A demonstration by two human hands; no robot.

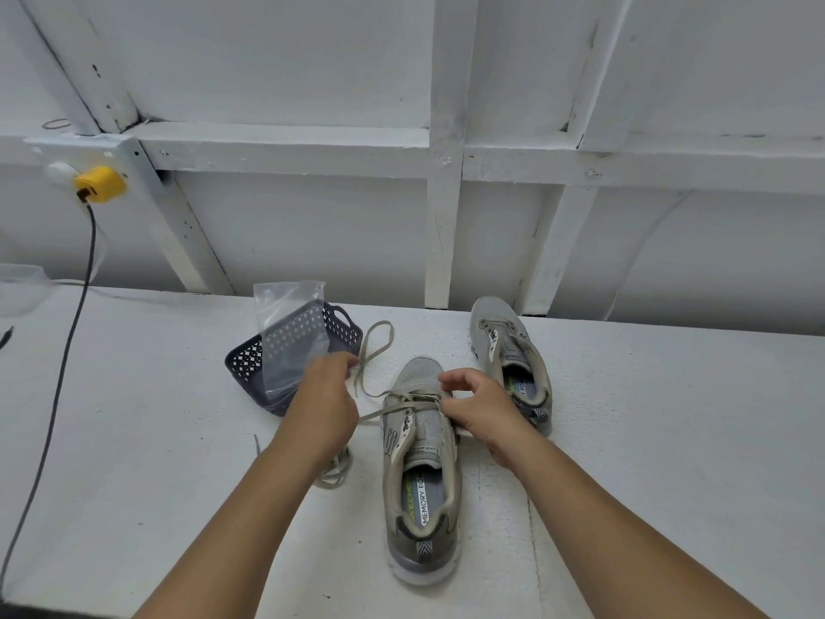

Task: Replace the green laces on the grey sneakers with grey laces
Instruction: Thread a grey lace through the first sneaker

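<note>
Grey sneakers (419,466); grey lace (375,346); dark perforated basket (250,364); yellow plug (99,184).

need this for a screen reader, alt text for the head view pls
Two hands lace the near grey sneaker: the left hand pinches the lace, the right hand works at the eyelets. A second sneaker and dark basket sit behind.

— What can you read from where you stand?

— On the insole of the near sneaker (419,466) you have "MEMORY FO", with the end of the word hidden under the tongue, and a lime-green brand word beside it, too distorted to read.

— And the far sneaker (509,350), behind and to the right of it?

— Its insole label shows you only "FO".
</note>
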